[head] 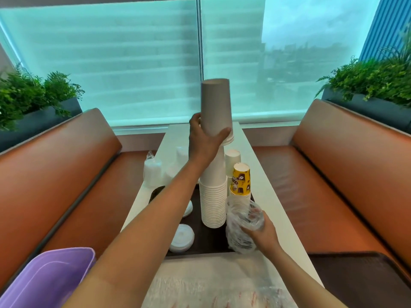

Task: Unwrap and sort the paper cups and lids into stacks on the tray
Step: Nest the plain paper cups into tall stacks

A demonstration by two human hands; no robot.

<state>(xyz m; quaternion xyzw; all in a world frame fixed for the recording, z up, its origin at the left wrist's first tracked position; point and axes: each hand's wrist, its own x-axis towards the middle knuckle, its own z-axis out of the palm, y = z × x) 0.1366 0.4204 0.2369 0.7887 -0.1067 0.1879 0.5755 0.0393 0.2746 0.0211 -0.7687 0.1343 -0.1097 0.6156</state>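
Right hand (262, 232) gripped crumpled plastic wrap (241, 227) at the near right edge of the dark tray (213, 245). Beyond it stood the tall white cup stack (213, 196). Left hand (204, 138) grasped inverted cups (215, 107) atop the stack.

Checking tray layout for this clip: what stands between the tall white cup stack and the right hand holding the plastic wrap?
In the head view, only the crumpled clear plastic wrap gripped by the right hand fills that stretch beside the tall white cup stack; dark tray shows below.
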